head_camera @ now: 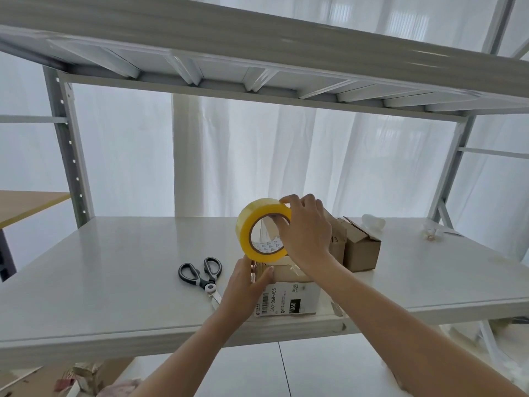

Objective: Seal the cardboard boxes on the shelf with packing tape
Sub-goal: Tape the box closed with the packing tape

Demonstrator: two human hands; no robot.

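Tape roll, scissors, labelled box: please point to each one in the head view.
tape roll (242, 229), head view, yellow outer band.
scissors (211, 287), head view, pivot.
labelled box (286, 302), head view, white shipping label.

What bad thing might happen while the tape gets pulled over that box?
1. The labelled box sits near the front of the shelf; a hard pull on the tape roll might drag it off, though the left hand grips it.
2. The scissors lie beside that wrist, which might bump the blades.
3. The right hand holds the roll high; loose tape may twist.
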